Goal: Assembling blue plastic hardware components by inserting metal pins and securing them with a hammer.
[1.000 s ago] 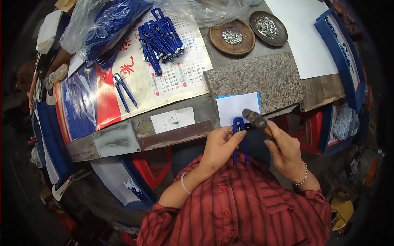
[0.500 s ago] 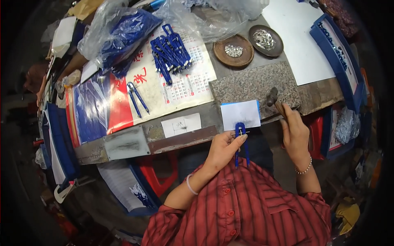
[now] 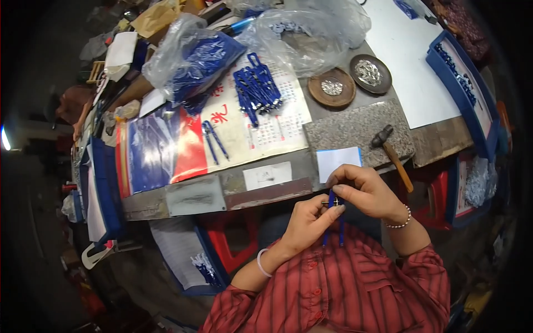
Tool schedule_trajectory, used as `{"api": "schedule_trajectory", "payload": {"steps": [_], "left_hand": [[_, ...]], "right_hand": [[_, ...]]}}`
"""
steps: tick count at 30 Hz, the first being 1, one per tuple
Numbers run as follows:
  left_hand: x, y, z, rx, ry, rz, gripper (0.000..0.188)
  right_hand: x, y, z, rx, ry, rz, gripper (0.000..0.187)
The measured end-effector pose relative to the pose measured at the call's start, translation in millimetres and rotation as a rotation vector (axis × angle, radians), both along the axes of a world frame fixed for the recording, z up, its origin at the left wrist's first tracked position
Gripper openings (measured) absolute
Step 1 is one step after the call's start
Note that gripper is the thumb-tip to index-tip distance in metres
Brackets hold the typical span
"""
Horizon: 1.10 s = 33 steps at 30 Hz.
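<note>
My left hand is closed on a blue two-legged piece, its thin legs hanging down in front of the striped shirt. At the piece's upper end a small metal cross or pin shows beside my left thumb. My right hand bends over that end, thumb and fingertips pinched together on it; anything tiny between them is hidden. A hammer with a wooden handle lies on the speckled stone slab, its handle reaching past the slab's near edge. Partly behind my right hand is a white card with a blue edge.
Two round dishes, one brown and one dark, hold small silvery parts. A pile of blue two-legged pieces and a single one lie on the printed sheet. Blue trays flank the bench; plastic bags sit at the back.
My right hand has let go of the hammer, which now rests on the slab, and has moved left onto the top of the blue piece. The whole view has shifted somewhat.
</note>
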State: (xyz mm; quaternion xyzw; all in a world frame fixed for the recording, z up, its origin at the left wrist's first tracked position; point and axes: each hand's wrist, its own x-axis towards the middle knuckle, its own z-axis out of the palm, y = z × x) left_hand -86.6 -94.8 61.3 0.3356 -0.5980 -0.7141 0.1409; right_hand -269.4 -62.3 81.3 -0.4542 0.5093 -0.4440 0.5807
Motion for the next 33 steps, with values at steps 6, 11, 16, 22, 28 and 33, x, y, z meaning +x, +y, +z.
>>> {"api": "schedule_trajectory", "payload": {"steps": [6,11,16,22,28,33], "left_hand": [[14.6,-4.6,7.3,0.122,0.077,0.159,0.017],[16.8,-11.5,15.9,0.139,0.113,0.32,0.017],[19.5,-18.7,22.4,0.173,0.137,0.326,0.017],[24.9,-20.8,28.1,0.188,0.145,0.329,0.021],[31.1,-25.1,18.0,-0.009,0.044,0.315,0.023],[31.4,-32.0,22.5,-0.063,0.024,0.31,0.019]], "right_hand": [[5.9,-5.8,12.6,0.091,-0.191,-0.035,0.021],[13.1,13.3,1.4,0.124,-0.175,0.056,0.015],[33.2,19.4,3.0,0.206,-0.215,0.151,0.012],[37.2,10.5,0.5,0.217,-0.253,0.01,0.016],[42.5,6.7,-5.2,0.232,-0.242,0.0,0.017],[43.9,2.1,-7.3,0.125,-0.154,0.016,0.016]]}}
